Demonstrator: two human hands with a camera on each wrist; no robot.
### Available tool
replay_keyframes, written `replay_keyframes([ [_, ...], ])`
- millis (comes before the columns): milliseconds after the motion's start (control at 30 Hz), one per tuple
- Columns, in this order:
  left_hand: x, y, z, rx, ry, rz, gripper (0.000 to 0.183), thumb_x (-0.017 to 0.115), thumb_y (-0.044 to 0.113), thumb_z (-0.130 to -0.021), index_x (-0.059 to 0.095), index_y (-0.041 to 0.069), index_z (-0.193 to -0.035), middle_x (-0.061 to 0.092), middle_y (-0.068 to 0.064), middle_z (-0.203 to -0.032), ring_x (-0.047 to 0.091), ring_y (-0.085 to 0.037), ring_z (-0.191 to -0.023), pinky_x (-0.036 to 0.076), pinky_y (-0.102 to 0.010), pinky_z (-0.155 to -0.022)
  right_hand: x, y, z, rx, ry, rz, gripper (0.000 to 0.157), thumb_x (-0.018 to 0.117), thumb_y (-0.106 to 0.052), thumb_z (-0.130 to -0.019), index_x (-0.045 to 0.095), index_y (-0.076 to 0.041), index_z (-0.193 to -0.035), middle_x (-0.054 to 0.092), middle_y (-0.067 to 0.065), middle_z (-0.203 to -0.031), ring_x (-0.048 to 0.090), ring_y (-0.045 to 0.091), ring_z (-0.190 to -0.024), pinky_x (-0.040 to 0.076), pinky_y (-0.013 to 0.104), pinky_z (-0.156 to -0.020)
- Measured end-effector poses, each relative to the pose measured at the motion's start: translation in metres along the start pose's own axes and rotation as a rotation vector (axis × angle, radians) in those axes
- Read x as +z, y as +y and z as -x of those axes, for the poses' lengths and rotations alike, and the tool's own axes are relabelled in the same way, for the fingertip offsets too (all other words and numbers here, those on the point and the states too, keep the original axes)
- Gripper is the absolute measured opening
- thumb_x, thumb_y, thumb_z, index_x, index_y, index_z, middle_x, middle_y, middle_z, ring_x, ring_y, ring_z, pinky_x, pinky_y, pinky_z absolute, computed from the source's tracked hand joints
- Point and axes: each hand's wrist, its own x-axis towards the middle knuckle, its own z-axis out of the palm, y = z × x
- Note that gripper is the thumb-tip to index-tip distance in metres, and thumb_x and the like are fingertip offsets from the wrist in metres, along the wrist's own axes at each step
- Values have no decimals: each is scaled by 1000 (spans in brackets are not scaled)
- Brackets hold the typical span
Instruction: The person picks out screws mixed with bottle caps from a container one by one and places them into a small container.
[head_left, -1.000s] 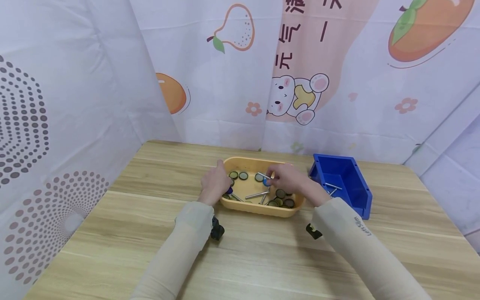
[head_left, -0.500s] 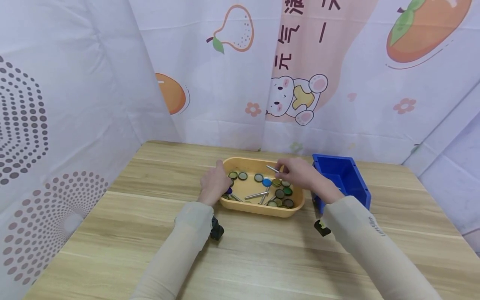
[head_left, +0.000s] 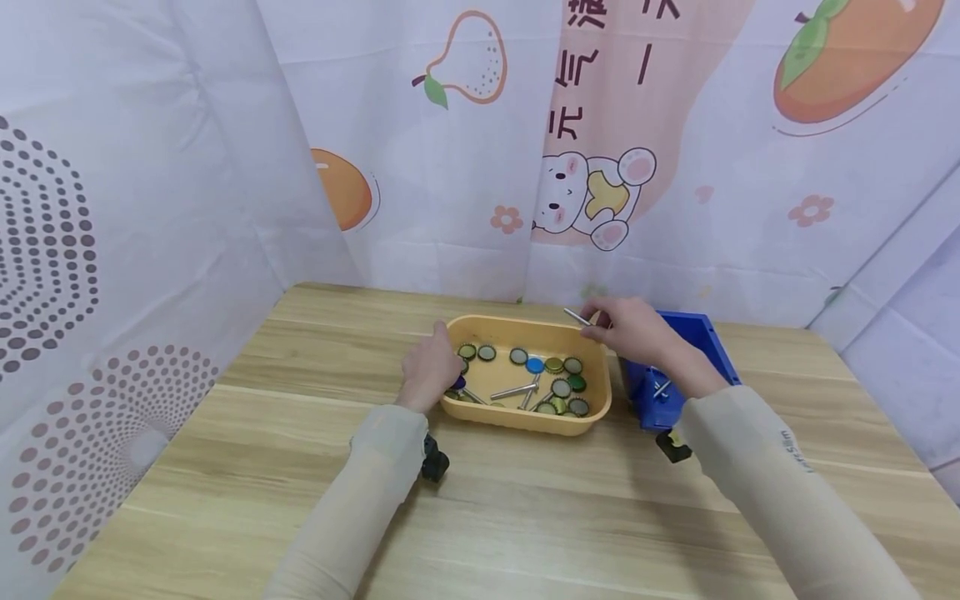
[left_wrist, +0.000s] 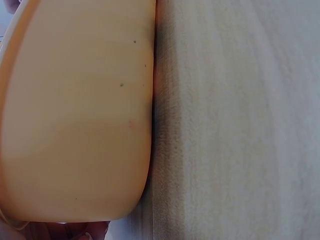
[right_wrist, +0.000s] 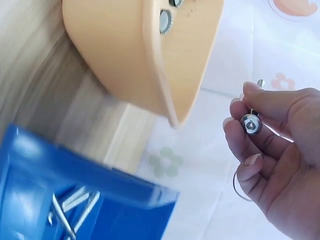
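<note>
A silver bolt (head_left: 576, 317) is pinched between the thumb and fingers of my right hand (head_left: 633, 329), raised over the right end of a yellow-orange plastic bin (head_left: 555, 423). In the right wrist view, the bolt's round socket head (right_wrist: 251, 124) faces the camera. My left hand (head_left: 431, 367) grips the bin's left end; its fingers show only partly at the bottom of the left wrist view. Inside the bin lie several bottle caps (head_left: 561, 387), among them a blue cap (head_left: 535, 365) and a green cap (head_left: 576, 382), with several more bolts (head_left: 514, 391).
Right of the yellow-orange bin stands a blue open-fronted parts bin (head_left: 712, 342), partly covered by my right forearm. Several bolts (right_wrist: 75, 205) lie in it. Both bins stand on a wood-grain table (head_left: 525, 517), with a printed curtain (head_left: 450, 267) behind.
My right hand has lifted the bolt out of the yellow-orange bin and moved right, toward the blue bin. My left hand has stayed at the bin's left end.
</note>
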Motion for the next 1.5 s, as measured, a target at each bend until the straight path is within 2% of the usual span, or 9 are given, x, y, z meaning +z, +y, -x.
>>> replay_keyframes([
  [200, 0, 0, -1, -5, -5, -12, 40, 65, 23, -91, 44, 9, -123, 60, -8, -77, 55, -22, -63, 37, -30, -50, -10, 12, 6, 23, 11, 22, 21, 64, -18, -95, 66, -4, -112, 70, 9, -84, 59, 17, -69, 47, 29, -61],
  [467, 0, 0, -1, 16, 21, -56, 43, 68, 26, -90, 45, 7, -121, 59, -7, -74, 54, -21, -61, 36, -29, -49, -24, 28, 14, 29, 66, 28, 19, 63, -15, -94, 65, -1, -107, 62, 7, -74, 51, 19, -64, 40, 30, -58],
  [633, -1, 0, 0, 2, 15, -37, 43, 67, 24, -90, 45, 7, -122, 58, -8, -74, 53, -22, -61, 35, -29, -49, -29, 40, 18, 54, 71, -1, 16, 62, -11, -94, 62, 2, -103, 66, 13, -78, 57, 19, -66, 44, 29, -58],
  [900, -2, 0, 1, 8, 5, -48, 41, 66, 24, -90, 45, 8, -121, 56, -7, -71, 52, -21, -59, 34, -29, -48, -30, 65, 27, 113, 23, 18, 19, 61, -9, -92, 58, 9, -97, 68, 15, -75, 62, 16, -62, 49, 29, -56],
  [1133, -3, 1, 2, 9, 7, -49, 43, 67, 24, -90, 45, 7, -123, 56, -7, -72, 52, -21, -59, 34, -29, -49, -26, 74, 34, 179, -89, 95, 26, 63, -16, -91, 62, 9, -98, 67, 11, -69, 64, 13, -57, 51, 32, -58],
  [1367, -3, 2, 2, 10, 10, -46, 43, 68, 26, -89, 45, 7, -121, 56, -7, -72, 52, -21, -60, 34, -28, -49, -16, 79, 37, 244, -160, 130, 30, 60, -18, -92, 62, 9, -104, 69, 12, -78, 64, 13, -61, 52, 33, -61],
  [1500, -1, 1, 1, 15, 19, -55, 43, 70, 28, -89, 46, 8, -119, 58, -8, -74, 54, -22, -62, 35, -29, -50, -10, 80, 38, 245, -152, 172, 27, 58, -13, -89, 63, 9, -102, 67, 15, -82, 62, 19, -65, 52, 36, -61],
])
